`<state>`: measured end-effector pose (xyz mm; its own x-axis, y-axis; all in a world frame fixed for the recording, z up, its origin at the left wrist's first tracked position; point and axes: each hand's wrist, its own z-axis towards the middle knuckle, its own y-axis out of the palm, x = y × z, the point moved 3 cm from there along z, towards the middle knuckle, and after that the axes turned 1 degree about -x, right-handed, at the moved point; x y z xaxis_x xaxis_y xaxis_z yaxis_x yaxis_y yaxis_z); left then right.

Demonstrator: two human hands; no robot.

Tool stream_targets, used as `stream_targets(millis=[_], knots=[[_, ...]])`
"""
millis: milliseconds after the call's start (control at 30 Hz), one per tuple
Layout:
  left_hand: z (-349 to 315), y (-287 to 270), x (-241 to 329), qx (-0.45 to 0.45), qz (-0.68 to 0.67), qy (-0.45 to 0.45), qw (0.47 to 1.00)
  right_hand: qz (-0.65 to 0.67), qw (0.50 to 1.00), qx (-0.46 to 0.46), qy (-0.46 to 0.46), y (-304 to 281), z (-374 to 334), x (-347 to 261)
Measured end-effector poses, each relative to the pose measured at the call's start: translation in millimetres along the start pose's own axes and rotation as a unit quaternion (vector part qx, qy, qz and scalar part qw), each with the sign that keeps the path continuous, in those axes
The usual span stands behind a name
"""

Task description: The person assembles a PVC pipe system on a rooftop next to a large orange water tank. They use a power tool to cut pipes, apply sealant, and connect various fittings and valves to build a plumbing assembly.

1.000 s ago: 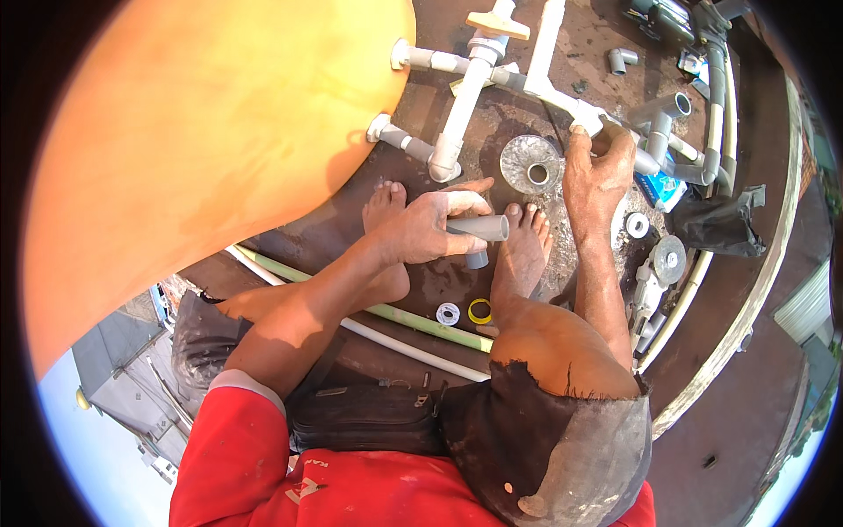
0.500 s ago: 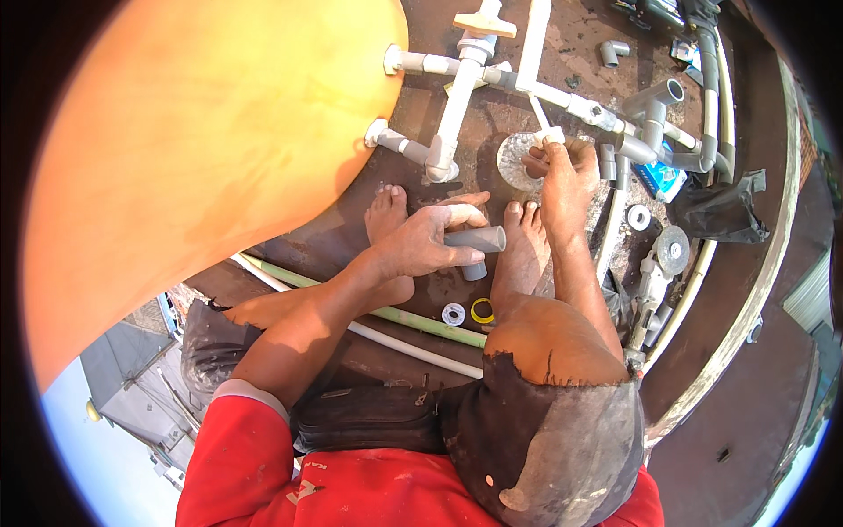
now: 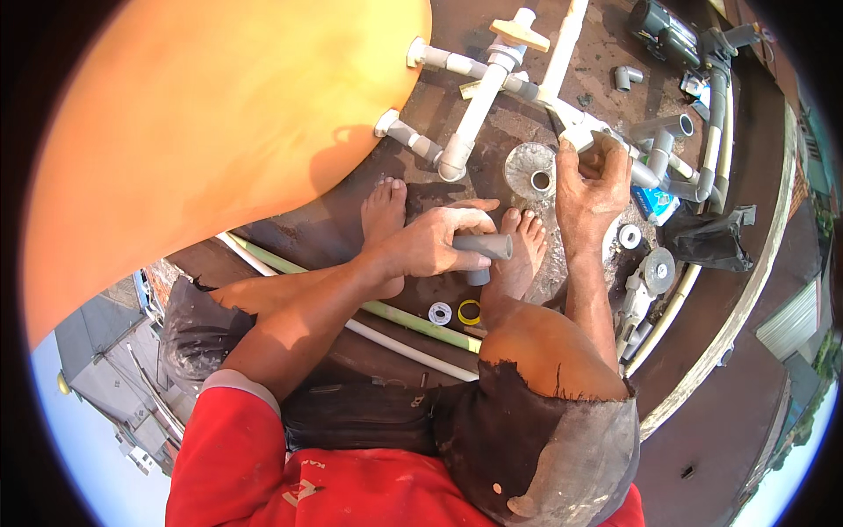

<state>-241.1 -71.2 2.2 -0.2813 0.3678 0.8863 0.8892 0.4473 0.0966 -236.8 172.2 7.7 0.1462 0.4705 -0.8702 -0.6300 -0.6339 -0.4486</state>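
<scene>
My left hand (image 3: 432, 241) is wrapped round a grey pipe fitting (image 3: 493, 247), its open end facing right. A second short grey branch shows below the fingers. My right hand (image 3: 594, 183) is raised at the right, its fingertips pinching a small white cap (image 3: 577, 136). A thin stick seems to reach up from the cap toward the white pipework behind it. To the left of this hand, near my toes, stands a round, smeared can (image 3: 524, 162) with an open hole in its top.
A big orange tank (image 3: 228, 132) fills the left, joined to white and grey pipes with a valve (image 3: 520, 35). White tape rolls (image 3: 440, 313), a yellow ring (image 3: 469, 312), an angle grinder (image 3: 648, 285), a black bag (image 3: 709, 235) and a loose grey elbow (image 3: 627, 78) lie around.
My right hand has moved right and slightly up with the white cap, away from the can, whose opening now shows. The left hand still holds the fitting. The whole view has shifted a little.
</scene>
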Motion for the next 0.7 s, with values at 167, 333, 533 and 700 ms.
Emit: stream_targets(millis=[167, 333, 533, 700], knots=[[4, 0, -9, 0.038, 0.053, 0.052, 0.997, -0.241, 0.941, -0.128, -0.201, -4, 61, -43], [0, 2, -6, 0.052, 0.060, 0.045, 0.996, -0.383, 0.799, -0.296, -0.356, 33, 112, -79], [1, 2, -8, 0.042, 0.041, 0.054, 0.997, -0.421, 0.760, -0.379, -0.319, 31, 141, -107], [-5, -2, -17, 0.063, 0.035, 0.039, 0.997, -0.391, 0.881, -0.231, -0.134, -28, 93, -90]])
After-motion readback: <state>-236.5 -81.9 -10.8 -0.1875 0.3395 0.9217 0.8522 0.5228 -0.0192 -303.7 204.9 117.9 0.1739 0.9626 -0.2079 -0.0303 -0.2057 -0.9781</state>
